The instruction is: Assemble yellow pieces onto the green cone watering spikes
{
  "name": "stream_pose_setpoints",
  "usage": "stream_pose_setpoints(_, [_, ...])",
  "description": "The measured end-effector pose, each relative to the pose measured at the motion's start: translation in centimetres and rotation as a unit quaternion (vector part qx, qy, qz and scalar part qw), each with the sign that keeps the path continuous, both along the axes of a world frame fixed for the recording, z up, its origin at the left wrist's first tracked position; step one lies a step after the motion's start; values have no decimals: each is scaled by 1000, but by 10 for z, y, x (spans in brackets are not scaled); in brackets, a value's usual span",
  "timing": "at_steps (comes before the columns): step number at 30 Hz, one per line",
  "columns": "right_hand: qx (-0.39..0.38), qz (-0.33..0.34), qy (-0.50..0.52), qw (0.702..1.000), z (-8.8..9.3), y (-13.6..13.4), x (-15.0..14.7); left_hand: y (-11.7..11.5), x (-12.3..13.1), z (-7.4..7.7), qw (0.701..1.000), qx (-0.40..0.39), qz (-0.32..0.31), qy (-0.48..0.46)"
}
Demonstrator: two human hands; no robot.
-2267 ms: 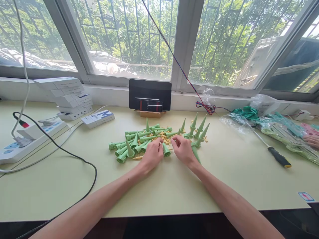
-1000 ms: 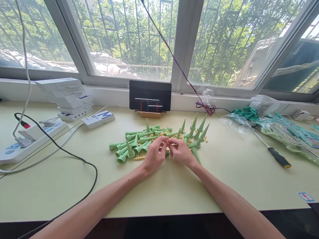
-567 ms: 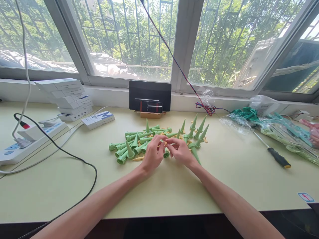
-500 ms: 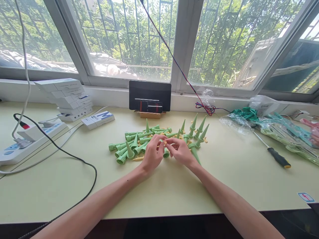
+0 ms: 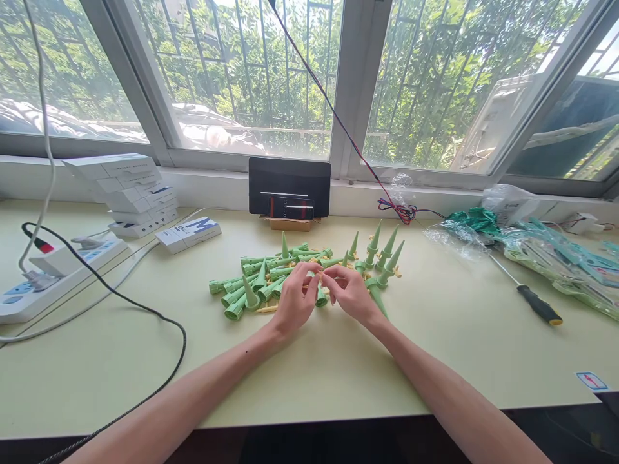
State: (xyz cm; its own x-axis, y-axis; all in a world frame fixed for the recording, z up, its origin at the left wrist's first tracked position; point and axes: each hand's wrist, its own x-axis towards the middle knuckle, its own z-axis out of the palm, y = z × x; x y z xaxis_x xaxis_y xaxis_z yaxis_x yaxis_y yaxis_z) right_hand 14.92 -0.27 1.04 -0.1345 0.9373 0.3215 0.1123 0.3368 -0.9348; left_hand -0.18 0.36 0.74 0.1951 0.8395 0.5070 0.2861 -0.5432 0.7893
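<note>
My left hand [image 5: 296, 296] and my right hand [image 5: 354, 296] meet fingertip to fingertip above the middle of the table. Both are closed in a pinch around a small yellow plastic piece [image 5: 320, 276], mostly hidden by the fingers. Left of and behind them lies a pile of green plastic cone-shaped spikes [image 5: 234, 309], with yellow stick-like parts [image 5: 265, 310] among them. On the right, several green spikes with small yellow pieces at their sides [image 5: 387, 250] stand point up. One more green spike [image 5: 378, 300] lies beside my right hand.
A black tablet [image 5: 290, 180] stands behind the pile, with a phone [image 5: 291, 207] before it. White boxes [image 5: 138, 193], a power strip [image 5: 91, 261] and a black cable [image 5: 159, 314] occupy the left. A screwdriver [image 5: 539, 304] and plastic bags [image 5: 556, 264] lie at the right.
The yellow piece shows less between the fingertips than before. Both hands stay in almost the same place, and the whole view has shifted very slightly.
</note>
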Motion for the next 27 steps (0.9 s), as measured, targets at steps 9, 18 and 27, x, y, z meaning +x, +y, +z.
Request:
stream_pose_setpoints(9, [0, 19, 24, 1000, 0, 1, 0, 0, 0, 1, 1000, 1, -9, -8])
stream_pose_setpoints(18, [-7, 26, 27, 999, -2, 1, 1, 0, 0, -1, 999, 9, -37, -22])
stream_pose_setpoints(27, [-8, 32, 43, 999, -2, 2, 1, 0, -1, -1, 998, 3, -57, -33])
